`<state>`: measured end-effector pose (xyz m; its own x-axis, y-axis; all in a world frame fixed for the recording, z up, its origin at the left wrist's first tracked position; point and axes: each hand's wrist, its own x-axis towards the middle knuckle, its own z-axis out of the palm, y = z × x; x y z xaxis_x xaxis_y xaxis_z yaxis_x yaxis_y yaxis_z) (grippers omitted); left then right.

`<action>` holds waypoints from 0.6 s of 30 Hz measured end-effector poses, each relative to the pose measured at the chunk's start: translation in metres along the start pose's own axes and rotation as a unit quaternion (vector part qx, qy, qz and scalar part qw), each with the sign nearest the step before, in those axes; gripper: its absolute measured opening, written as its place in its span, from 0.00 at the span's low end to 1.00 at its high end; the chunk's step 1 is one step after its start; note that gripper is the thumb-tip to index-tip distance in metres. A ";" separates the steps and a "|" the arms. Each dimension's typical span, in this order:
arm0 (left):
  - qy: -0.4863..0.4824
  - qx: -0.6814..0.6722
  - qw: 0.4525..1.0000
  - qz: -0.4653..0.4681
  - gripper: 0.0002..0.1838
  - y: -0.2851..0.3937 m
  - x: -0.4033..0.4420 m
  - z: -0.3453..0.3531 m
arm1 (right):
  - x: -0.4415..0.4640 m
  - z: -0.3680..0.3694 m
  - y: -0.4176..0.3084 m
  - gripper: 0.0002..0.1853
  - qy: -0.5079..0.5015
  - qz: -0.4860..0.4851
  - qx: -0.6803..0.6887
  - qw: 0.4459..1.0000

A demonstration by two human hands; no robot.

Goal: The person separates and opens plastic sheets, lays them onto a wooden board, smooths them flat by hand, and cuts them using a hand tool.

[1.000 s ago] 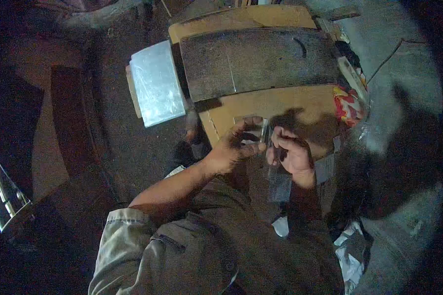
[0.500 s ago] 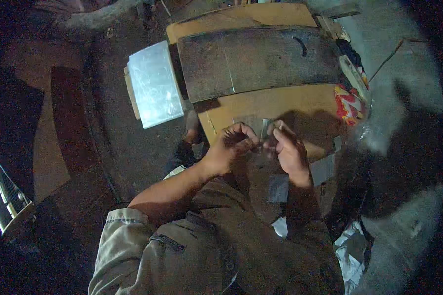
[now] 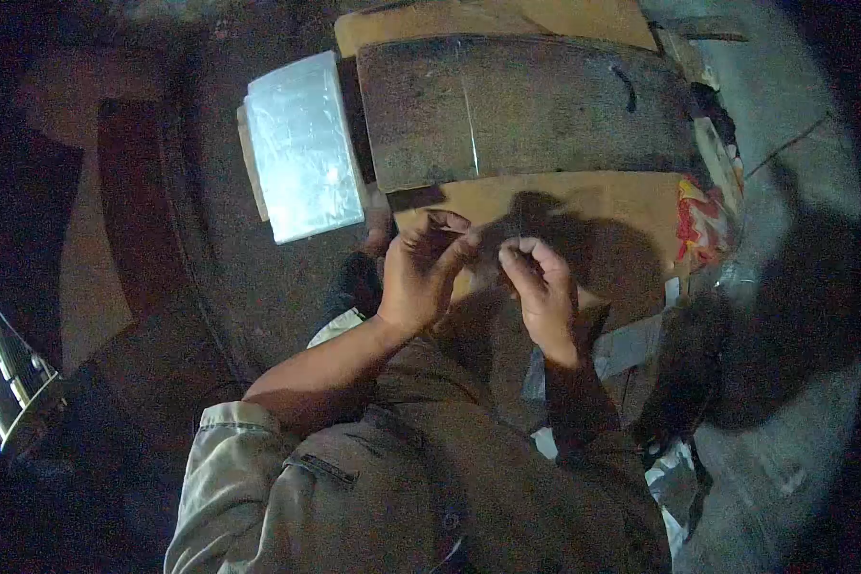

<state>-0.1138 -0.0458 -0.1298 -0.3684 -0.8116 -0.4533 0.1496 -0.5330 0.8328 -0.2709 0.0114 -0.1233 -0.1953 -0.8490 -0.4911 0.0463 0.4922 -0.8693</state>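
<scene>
My left hand (image 3: 417,275) is closed in a pinch, its thumb and forefinger together. Just to the right, my right hand (image 3: 545,295) pinches in the same way, with a small gap between the two hands. A faint, see-through piece of clear plastic film (image 3: 488,256) spans that gap; its edges are hard to make out. Both hands are over the near end of a tan board (image 3: 603,206). Beyond them lies a dark, worn board (image 3: 526,115) with a thin bright line across it.
A stack of shiny clear plastic sheets (image 3: 306,153) lies to the left of the boards. On the right is a red, yellow and white wrapper (image 3: 700,225). A flat greyish strip (image 3: 631,346) lies near my right forearm, and crumpled white plastic (image 3: 674,488) is lower right.
My hands have moved slightly apart, the left one to the left and upward. The shiny upright strip of film between them now shows only faintly. The view has shifted a little.
</scene>
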 end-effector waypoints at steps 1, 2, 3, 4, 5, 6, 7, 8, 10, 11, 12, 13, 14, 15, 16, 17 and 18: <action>0.029 -0.007 0.999 0.036 0.08 -0.005 0.002 -0.003 | 0.007 0.001 0.002 0.08 0.012 -0.038 -0.017 0.999; 0.057 -0.013 0.996 0.072 0.10 -0.008 0.003 -0.005 | 0.014 0.002 0.004 0.08 0.023 -0.076 -0.034 0.996; 0.059 -0.012 0.996 0.069 0.10 -0.005 0.003 -0.005 | 0.020 0.004 0.004 0.08 0.022 -0.073 -0.033 0.997; 0.081 0.065 0.991 0.087 0.11 0.002 -0.001 -0.005 | 0.026 0.005 0.003 0.09 0.024 -0.066 0.010 0.998; 0.102 0.141 0.979 0.103 0.12 0.005 -0.003 -0.007 | 0.032 0.006 0.001 0.09 0.027 -0.057 0.052 0.997; 0.090 0.193 0.968 0.133 0.14 0.000 -0.005 -0.012 | 0.037 0.003 -0.006 0.10 0.017 -0.040 0.009 0.999; 0.091 0.194 0.968 0.128 0.14 -0.004 -0.007 -0.016 | 0.042 0.003 -0.006 0.10 0.016 -0.035 0.010 0.999; 0.064 0.285 0.938 0.187 0.16 -0.007 -0.009 -0.019 | 0.046 0.002 -0.005 0.10 0.015 -0.047 0.013 0.999; 0.005 0.423 0.880 0.216 0.24 -0.005 -0.017 -0.024 | 0.055 0.002 0.002 0.10 0.040 -0.123 -0.043 0.991; 0.005 0.422 0.882 0.211 0.24 -0.004 -0.021 -0.021 | 0.058 0.001 0.006 0.10 0.039 -0.119 -0.044 0.991; 0.002 0.474 0.855 0.211 0.26 0.000 -0.022 -0.015 | 0.060 0.001 0.009 0.10 0.032 -0.100 -0.021 0.994; -0.001 0.524 0.826 0.210 0.28 0.002 -0.023 -0.010 | 0.061 0.000 0.012 0.10 0.025 -0.081 0.001 0.996; -0.017 0.524 0.826 0.209 0.33 0.002 -0.023 -0.006 | 0.063 -0.001 0.015 0.10 0.024 -0.078 0.001 0.997; -0.017 0.523 0.827 0.206 0.33 0.005 -0.021 -0.002 | 0.064 -0.003 0.019 0.10 0.021 -0.079 -0.022 0.996; -0.024 0.555 0.803 0.218 0.34 0.010 -0.019 0.002 | 0.066 -0.005 0.023 0.12 0.017 -0.081 -0.045 0.996; -0.030 0.585 0.777 0.230 0.36 0.012 -0.018 0.004 | 0.068 -0.009 0.033 0.12 0.017 -0.079 -0.045 0.996; -0.032 0.615 0.758 0.215 0.40 0.009 -0.017 0.007 | 0.070 -0.013 0.041 0.13 -0.021 -0.117 0.015 0.993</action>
<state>-0.1124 -0.0354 -0.1127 -0.5774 -0.8132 -0.0723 -0.6856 0.4349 0.5839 -0.2950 -0.0255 -0.1928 -0.1628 -0.9470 -0.2768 0.0343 0.2750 -0.9608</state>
